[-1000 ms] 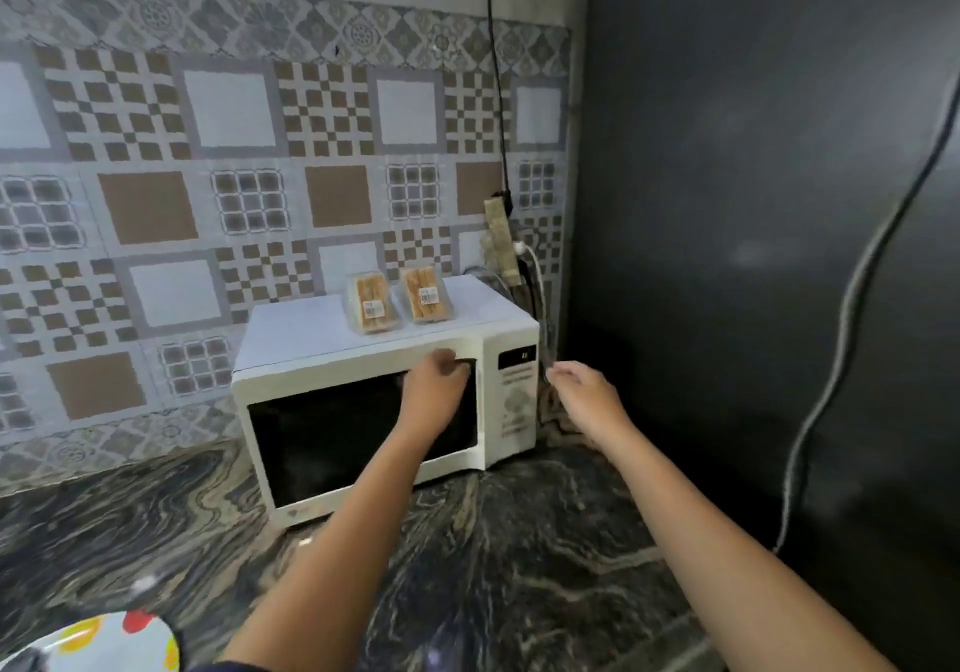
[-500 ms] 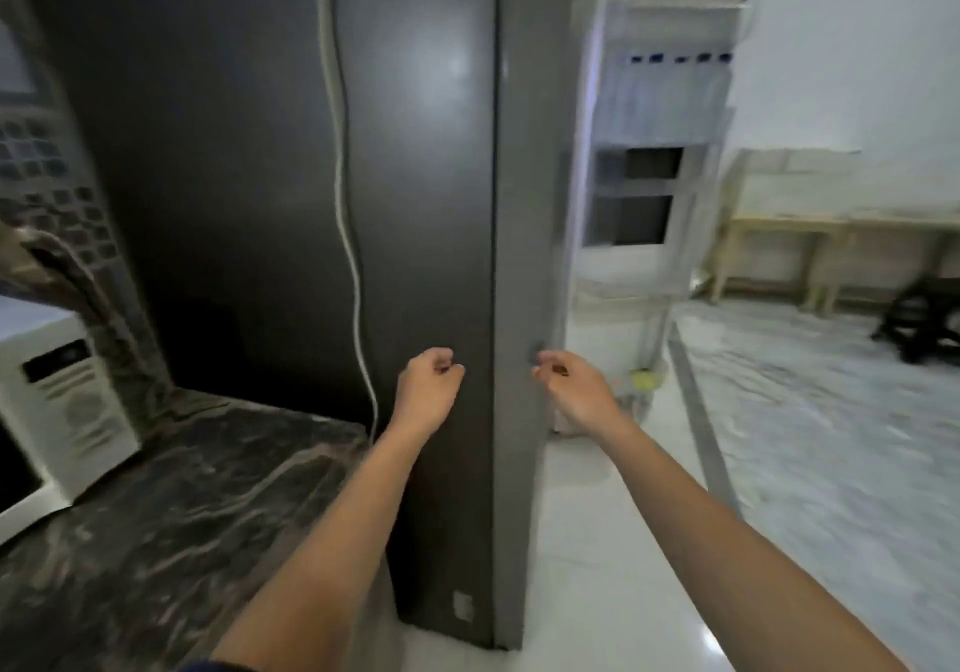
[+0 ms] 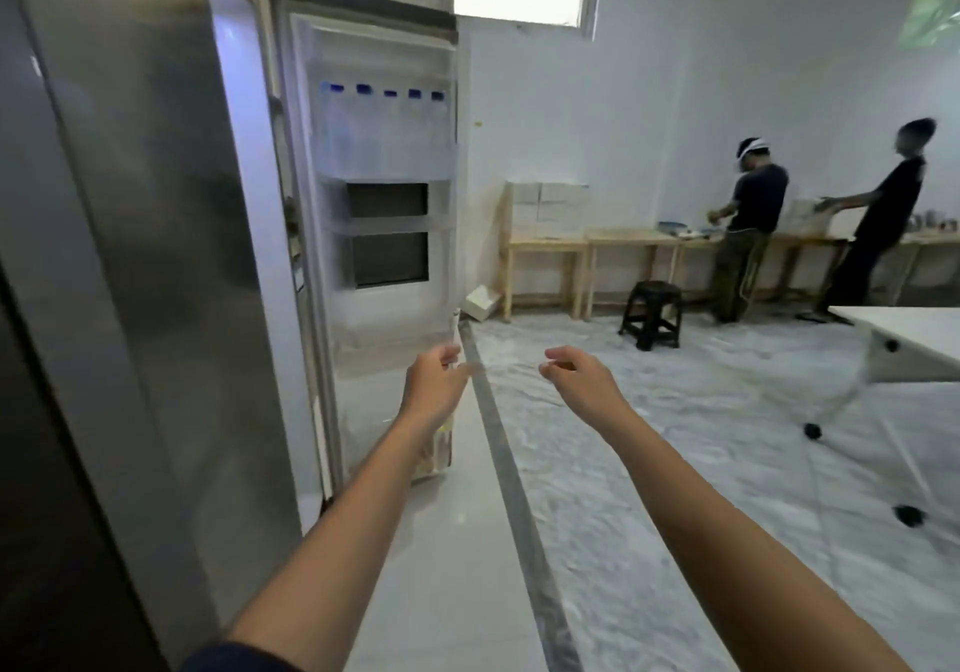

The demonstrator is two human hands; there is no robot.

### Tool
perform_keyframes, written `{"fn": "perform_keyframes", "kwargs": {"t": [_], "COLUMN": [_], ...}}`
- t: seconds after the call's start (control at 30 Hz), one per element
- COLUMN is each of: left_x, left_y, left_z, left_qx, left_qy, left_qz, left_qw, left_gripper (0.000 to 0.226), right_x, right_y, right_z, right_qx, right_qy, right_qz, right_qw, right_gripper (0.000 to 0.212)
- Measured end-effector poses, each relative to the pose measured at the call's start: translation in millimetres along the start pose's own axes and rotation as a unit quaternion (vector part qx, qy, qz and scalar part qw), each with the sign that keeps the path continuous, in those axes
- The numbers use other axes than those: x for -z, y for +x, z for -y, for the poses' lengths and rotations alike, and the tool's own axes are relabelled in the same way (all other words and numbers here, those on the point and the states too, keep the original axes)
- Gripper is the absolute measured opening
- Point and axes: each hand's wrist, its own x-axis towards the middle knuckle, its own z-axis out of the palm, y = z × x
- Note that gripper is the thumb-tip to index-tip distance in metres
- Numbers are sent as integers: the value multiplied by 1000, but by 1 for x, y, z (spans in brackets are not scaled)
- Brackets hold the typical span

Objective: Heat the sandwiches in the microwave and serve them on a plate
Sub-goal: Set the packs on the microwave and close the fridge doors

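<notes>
Both hands raised empty before an open fridge; no sandwiches, microwave or plate in view.

The left hand (image 3: 434, 389) and right hand (image 3: 582, 383) hang loosely curled, pinching nothing, the left just in front of the fridge door (image 3: 382, 193), which stands swung open with blue-capped bottles (image 3: 382, 125) racked in its shelf. Judging from this, the risk is knocking that door or losing cold air while the gaze drifts from the task's things. The floor (image 3: 649, 437) is pale under wrinkled plastic sheeting; a black stool (image 3: 652, 312), wooden benches (image 3: 597, 250) and two people (image 3: 753, 219) stand well apart.
</notes>
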Motion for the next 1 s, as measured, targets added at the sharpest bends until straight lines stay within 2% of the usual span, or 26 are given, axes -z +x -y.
{"fn": "perform_keyframes", "kwargs": {"t": [0.17,0.47,0.77,1.0], "left_x": [-65,-141,-197,-214], "left_y": [69,207,433,568], "left_z": [-7,25,47,66], "left_qx": [-10,11,-3,-7], "left_qy": [-11,-20,-10,59], "left_qz": [16,36,14,2], "left_qw": [1000,999,1000,998], "left_gripper": [40,38,35,37], "right_x": [37,13,-21,-40], "right_y": [75,216,455,605], "right_z": [-32,-90,-105,-115], "right_qx": [-4,-24,-13,-14], "right_qy": [12,19,49,69], "right_qz": [-17,10,33,58], "right_qw": [1000,999,998,996], "right_gripper": [39,37,34,33]}}
